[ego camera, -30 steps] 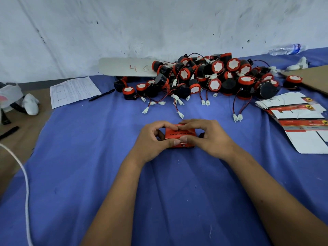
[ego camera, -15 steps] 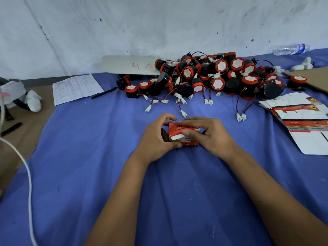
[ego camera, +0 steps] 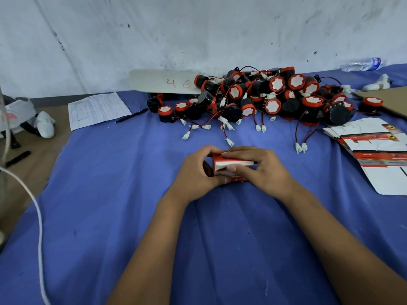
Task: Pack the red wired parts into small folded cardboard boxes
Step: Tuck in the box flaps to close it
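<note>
Small box: red, white band along side, tiny print on red lower face. Cloth over desk: blue-violet, plain, few dark specks; bare desk brown. Wired parts pile: black bodies, red rims, white discs on top, red and black wires, white plugs. Flat box blanks: white, red strips, small yellow marks. Paper sheet: white, printed grid. Pen: black. Strip by wall: pale grey, "46" in red. Wall: white, dark scuffs.

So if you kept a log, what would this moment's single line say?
step: closing box | left hand: holds small red cardboard box | right hand: holds box | pile of red wired parts: behind, unpacked | flat boxes: right
</note>
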A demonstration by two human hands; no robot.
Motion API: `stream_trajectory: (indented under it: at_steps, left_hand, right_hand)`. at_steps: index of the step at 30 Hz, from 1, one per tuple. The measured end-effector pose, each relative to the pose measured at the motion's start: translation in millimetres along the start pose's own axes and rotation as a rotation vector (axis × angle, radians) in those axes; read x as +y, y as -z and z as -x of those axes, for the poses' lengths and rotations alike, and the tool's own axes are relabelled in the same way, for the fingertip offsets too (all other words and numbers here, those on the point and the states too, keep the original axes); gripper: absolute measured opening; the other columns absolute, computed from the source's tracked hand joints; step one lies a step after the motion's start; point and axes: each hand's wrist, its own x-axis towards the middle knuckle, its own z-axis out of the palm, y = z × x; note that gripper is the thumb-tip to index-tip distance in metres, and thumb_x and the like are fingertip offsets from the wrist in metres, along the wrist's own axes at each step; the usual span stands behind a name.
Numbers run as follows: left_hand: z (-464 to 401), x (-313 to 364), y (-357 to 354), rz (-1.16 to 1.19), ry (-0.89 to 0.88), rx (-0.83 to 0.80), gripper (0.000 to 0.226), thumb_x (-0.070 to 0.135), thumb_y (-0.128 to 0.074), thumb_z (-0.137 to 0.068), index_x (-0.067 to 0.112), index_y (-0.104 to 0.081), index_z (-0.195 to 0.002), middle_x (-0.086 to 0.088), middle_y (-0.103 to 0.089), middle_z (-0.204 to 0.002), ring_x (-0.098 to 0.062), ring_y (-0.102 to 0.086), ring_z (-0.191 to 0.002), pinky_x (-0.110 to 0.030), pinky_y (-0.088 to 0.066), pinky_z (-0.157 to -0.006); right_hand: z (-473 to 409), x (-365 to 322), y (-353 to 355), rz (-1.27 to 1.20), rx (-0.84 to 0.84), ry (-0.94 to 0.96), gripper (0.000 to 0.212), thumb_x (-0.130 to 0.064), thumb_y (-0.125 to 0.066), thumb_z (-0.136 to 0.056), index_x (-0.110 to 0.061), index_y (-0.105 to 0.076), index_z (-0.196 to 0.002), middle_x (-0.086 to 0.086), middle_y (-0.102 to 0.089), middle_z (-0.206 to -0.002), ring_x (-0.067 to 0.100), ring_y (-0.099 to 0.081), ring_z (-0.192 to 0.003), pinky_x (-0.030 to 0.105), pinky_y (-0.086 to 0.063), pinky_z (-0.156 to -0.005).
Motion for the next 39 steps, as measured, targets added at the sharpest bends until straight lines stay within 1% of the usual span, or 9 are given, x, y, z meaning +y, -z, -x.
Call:
stream_trajectory:
  at_steps: [4, 9, 15, 17, 20, 23, 27, 33, 39]
  left_hand:
    - [-1, -1, -1, -0.016, -0.012, -0.009, 0.054, 0.020, -0.094, -0.072, 0.024, -0.065, -0.118, 0.010, -0.070, -0.103, -0.005, -0.063, -0.072, -0.022, -0.054, -0.069]
    - [-1, -1, -2, 0.012, -0.004, -0.004, 0.051, 0.020, -0.094, -0.072, 0.023, -0.065, -0.113, 0.010, -0.070, -0.099, -0.005, -0.062, -0.067, -0.023, -0.054, -0.067]
    - [0, 1, -1, 0.011, -0.018, -0.006, 0.051, 0.015, -0.093, -0.073, 0.019, -0.066, -0.116, 0.010, -0.070, -0.100, -0.005, -0.063, -0.071, -0.020, -0.054, -0.069]
    - [1, 3, -1, 0.032, -0.031, 0.010, 0.048, 0.015, -0.092, -0.075, 0.018, -0.066, -0.116, 0.010, -0.070, -0.100, -0.007, -0.063, -0.069, -0.027, -0.056, -0.070]
    - [3, 3, -1, 0.107, 0.004, 0.063, 0.042, 0.019, -0.090, -0.078, 0.021, -0.066, -0.113, 0.013, -0.069, -0.105, -0.022, -0.058, -0.064, -0.045, -0.057, -0.067]
    - [4, 3, 0, 0.171, 0.040, 0.112, 0.038, 0.011, -0.087, -0.081, 0.019, -0.064, -0.109, 0.013, -0.070, -0.115, -0.025, -0.057, -0.065, -0.051, -0.056, -0.069]
    - [3, 1, 1, 0.181, 0.060, 0.124, 0.032, 0.011, -0.088, -0.080, 0.017, -0.060, -0.096, 0.006, -0.073, -0.120, -0.032, -0.064, -0.074, -0.050, -0.058, -0.074]
    - [1, -7, 3, 0.193, 0.024, 0.127, 0.022, 0.008, -0.089, -0.078, 0.012, -0.072, -0.090, 0.002, -0.074, -0.120, -0.013, -0.069, -0.114, -0.047, -0.060, -0.094]
    - [2, -12, -2, 0.061, -0.065, 0.251, 0.018, 0.008, -0.088, -0.079, 0.015, -0.082, -0.094, 0.003, -0.076, -0.113, -0.013, -0.069, -0.113, -0.046, -0.057, -0.096]
  right_hand:
    - [1, -3, -2, -0.067, -0.008, -0.026, 0.029, -0.020, -0.074, -0.091, -0.018, -0.074, -0.120, -0.010, -0.069, -0.119, 0.005, -0.064, -0.112, 0.019, -0.051, -0.090]
    - [0, -5, -9, -0.102, -0.059, -0.060, 0.033, -0.007, -0.066, -0.096, -0.019, -0.069, -0.127, 0.000, -0.061, -0.123, 0.010, -0.058, -0.118, 0.027, -0.047, -0.100]
    - [1, -9, -14, -0.013, -0.072, -0.108, 0.038, -0.013, -0.056, -0.102, -0.031, -0.063, -0.134, -0.003, -0.053, -0.130, 0.019, -0.047, -0.127, 0.046, -0.039, -0.111]
    - [3, -11, -15, 0.137, -0.110, -0.111, 0.039, -0.027, -0.050, -0.103, -0.049, -0.054, -0.133, -0.012, -0.047, -0.137, 0.016, -0.037, -0.129, 0.049, -0.031, -0.113]
    - [5, -13, -10, 0.260, -0.173, -0.136, 0.049, -0.021, -0.045, -0.106, -0.061, -0.043, -0.133, -0.015, -0.037, -0.148, 0.011, -0.025, -0.133, 0.050, -0.022, -0.116]
    - [5, -12, -9, 0.180, -0.195, -0.142, 0.052, -0.010, -0.045, -0.105, -0.049, -0.050, -0.138, -0.010, -0.035, -0.154, 0.012, -0.025, -0.140, 0.045, -0.023, -0.119]
    - [6, -13, -9, -0.119, -0.023, -0.140, 0.036, 0.003, -0.059, -0.097, -0.017, -0.073, -0.123, -0.002, -0.056, -0.143, 0.008, -0.049, -0.135, 0.038, -0.044, -0.111]
    - [5, -10, -2, -0.233, -0.005, -0.196, 0.032, 0.005, -0.063, -0.094, -0.015, -0.078, -0.114, -0.003, -0.063, -0.138, 0.004, -0.053, -0.133, 0.041, -0.047, -0.110]
    - [5, -6, -5, -0.168, 0.088, -0.175, 0.025, -0.003, -0.071, -0.090, -0.019, -0.080, -0.107, -0.003, -0.069, -0.128, -0.003, -0.056, -0.127, 0.038, -0.048, -0.109]
